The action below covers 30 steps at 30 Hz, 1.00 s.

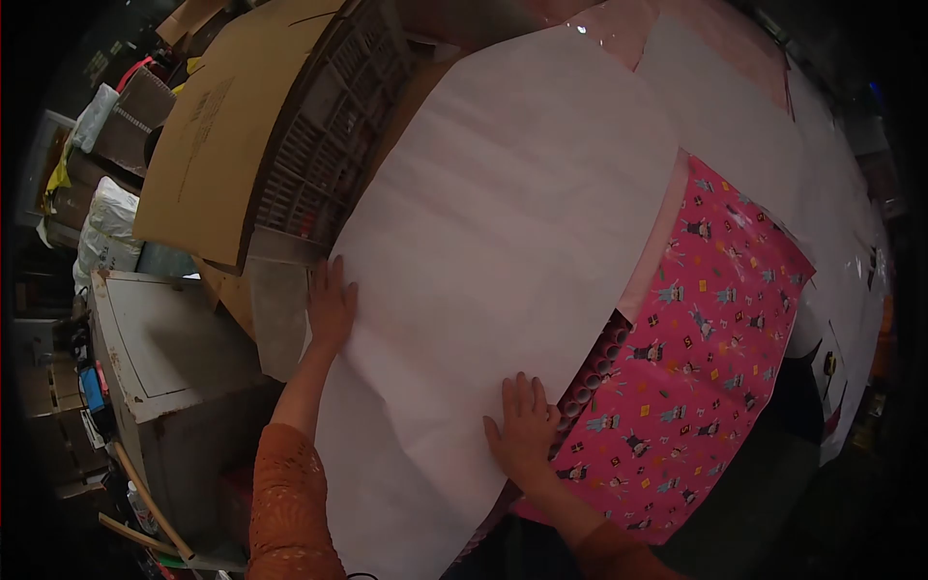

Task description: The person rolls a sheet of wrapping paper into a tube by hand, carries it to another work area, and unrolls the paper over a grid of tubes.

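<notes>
A large white paper sheet [503,193] spreads out in front of me, slightly creased toward its near end. My left hand [332,304] rests at the sheet's left edge, fingers stretched out and pointing away from me. Near the right edge, my right hand [523,425] lies flat on the sheet with its fingers spread. Beside it, a pink printed sheet [686,367] with small cartoon figures covers the right side. Between the two sheets, several paper tubes [587,381] show their round open ends. Neither hand grips anything.
A big cardboard panel [232,126] leans at the upper left, next to a grid-like rack [324,126]. Left of me stands a worn grey metal cabinet [174,338]. White plastic-wrapped bundles [111,227] sit behind it. More white sheeting [735,145] lies at the upper right.
</notes>
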Each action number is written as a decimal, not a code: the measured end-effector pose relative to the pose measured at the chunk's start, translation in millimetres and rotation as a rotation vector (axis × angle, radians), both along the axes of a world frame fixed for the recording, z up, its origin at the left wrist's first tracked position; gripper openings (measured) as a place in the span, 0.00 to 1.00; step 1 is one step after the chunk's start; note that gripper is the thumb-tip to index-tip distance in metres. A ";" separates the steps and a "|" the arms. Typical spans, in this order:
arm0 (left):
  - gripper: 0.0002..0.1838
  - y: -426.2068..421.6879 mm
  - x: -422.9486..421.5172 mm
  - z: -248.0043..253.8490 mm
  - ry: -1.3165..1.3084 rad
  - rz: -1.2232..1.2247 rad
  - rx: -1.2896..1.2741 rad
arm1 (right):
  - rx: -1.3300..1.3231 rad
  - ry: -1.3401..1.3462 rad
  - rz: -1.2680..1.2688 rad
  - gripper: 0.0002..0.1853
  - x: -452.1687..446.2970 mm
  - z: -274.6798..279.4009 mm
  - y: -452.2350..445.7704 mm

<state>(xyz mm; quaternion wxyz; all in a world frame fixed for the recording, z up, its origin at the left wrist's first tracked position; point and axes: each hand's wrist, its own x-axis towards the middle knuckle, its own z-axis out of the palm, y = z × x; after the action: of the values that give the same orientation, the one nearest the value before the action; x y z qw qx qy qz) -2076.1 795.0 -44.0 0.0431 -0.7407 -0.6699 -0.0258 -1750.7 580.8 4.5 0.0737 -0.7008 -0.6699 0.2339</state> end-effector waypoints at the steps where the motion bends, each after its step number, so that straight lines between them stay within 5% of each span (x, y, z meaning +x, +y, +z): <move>1: 0.31 2.8 -3.2 -3.7 -0.089 0.017 -0.036 | 0.061 0.020 -0.022 0.40 10.2 0.2 11.2; 6: 0.34 25.5 -10.6 -18.3 -0.277 -0.086 -0.061 | 0.130 -0.130 -0.047 0.40 51.7 -16.5 36.0; 11: 0.35 26.8 -2.7 -4.6 -0.064 -0.035 -0.034 | 0.149 -0.072 -0.067 0.40 46.8 -25.1 30.5; 15: 0.35 1.9 15.1 -3.3 -0.163 0.073 -0.001 | 0.159 -0.037 -0.061 0.41 62.2 -21.0 40.8; 17: 0.35 -11.3 23.5 -14.2 0.031 0.028 -0.035 | 0.123 -0.012 -0.038 0.40 67.7 -17.0 39.0; 21: 0.36 -11.8 32.4 -11.4 -0.098 0.045 -0.029 | 0.236 -0.033 -0.127 0.39 102.9 -12.0 11.1; 24: 0.37 -24.1 48.5 3.4 -0.110 -0.042 0.027 | 0.301 -0.179 -0.294 0.39 147.8 -27.2 -22.7; 30: 0.43 -112.7 159.6 31.1 -0.044 -0.394 -0.357 | 0.241 -0.251 -0.358 0.40 157.8 -52.1 -32.9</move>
<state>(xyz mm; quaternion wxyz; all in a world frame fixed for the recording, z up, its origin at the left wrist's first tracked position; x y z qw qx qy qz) -1916.5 682.3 -12.9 -0.1088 -0.8519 -0.5076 0.0688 -1592.9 547.9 -47.6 0.1131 -0.8180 -0.5621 0.0468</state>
